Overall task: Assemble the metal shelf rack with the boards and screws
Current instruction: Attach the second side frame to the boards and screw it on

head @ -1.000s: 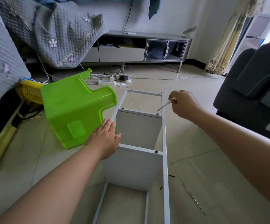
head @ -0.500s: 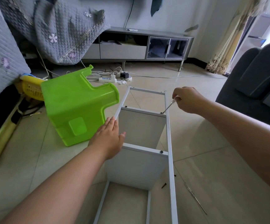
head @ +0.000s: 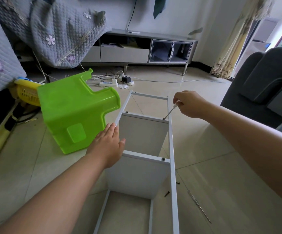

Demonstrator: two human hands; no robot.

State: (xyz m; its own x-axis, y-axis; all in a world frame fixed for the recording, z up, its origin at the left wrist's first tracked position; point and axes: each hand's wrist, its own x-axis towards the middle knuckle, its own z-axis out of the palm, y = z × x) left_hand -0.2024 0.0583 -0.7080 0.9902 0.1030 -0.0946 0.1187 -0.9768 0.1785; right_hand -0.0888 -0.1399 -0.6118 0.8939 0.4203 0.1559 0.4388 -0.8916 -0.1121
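Lying on its side on the tiled floor (head: 212,149) — white metal shelf rack (head: 171,149), two boards (head: 142,134) fitted between its rails. Resting flat on the left rail, fingers straight: left hand (head: 109,146). Pinching a screwdriver (head: 169,112) in curled fingers: right hand (head: 190,103) — tip sitting on a screw at the far board's right end. Lying loose near the right rail: black screws (head: 166,193). Tipped over at left: green stool (head: 76,114).
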